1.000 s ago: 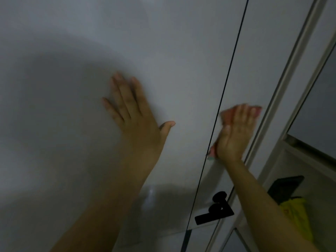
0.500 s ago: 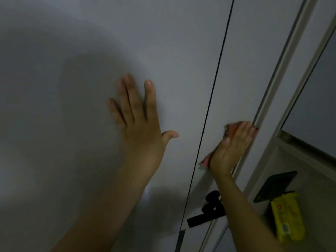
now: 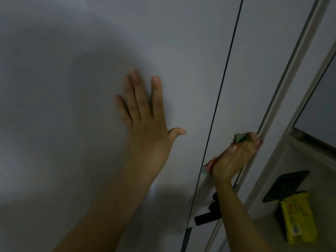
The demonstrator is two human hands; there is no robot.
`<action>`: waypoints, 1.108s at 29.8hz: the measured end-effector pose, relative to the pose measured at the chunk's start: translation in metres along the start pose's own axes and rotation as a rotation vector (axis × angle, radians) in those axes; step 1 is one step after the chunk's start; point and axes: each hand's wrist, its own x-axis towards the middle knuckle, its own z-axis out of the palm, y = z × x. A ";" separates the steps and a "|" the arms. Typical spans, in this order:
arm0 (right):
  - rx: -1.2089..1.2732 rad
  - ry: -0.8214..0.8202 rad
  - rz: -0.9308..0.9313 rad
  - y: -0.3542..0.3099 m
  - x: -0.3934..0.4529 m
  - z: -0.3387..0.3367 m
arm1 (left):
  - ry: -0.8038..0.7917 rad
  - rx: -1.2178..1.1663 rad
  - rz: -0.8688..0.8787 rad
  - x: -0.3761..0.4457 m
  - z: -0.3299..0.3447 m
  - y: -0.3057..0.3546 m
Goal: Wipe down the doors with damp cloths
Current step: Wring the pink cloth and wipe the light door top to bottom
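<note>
Most of the cloth [image 3: 239,138] is buried under the right hand [image 3: 234,157], only corners poking out. The door handle [image 3: 206,218] below that grip is half hidden behind the forearm.

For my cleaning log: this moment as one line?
left hand flat on left door | right hand presses cloth on right door edge

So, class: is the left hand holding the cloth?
No: the left hand lies flat and bare on the door, while the right hand presses the cloth.
</note>
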 end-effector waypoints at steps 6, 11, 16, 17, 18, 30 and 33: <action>-0.070 -0.125 -0.061 -0.036 -0.085 0.025 | 0.001 0.043 0.002 -0.001 0.001 -0.001; -0.212 -0.168 -0.307 -0.021 -0.055 0.006 | -0.012 0.039 0.026 -0.003 -0.005 -0.007; 0.068 0.000 0.247 -0.016 -0.023 0.013 | -0.014 0.082 0.102 -0.008 -0.009 -0.020; 0.081 -0.018 0.252 -0.023 -0.036 0.017 | -0.022 0.083 0.094 -0.008 -0.009 -0.019; 0.071 -0.038 0.213 -0.027 -0.053 0.020 | -0.030 0.073 0.080 -0.008 -0.009 -0.018; -0.142 0.011 -0.199 -0.100 -0.033 0.037 | 0.089 -0.022 -0.083 -0.042 -0.020 -0.035; -0.261 -0.216 -0.682 -0.081 -0.069 0.031 | 0.063 -0.008 -0.167 -0.061 -0.015 -0.045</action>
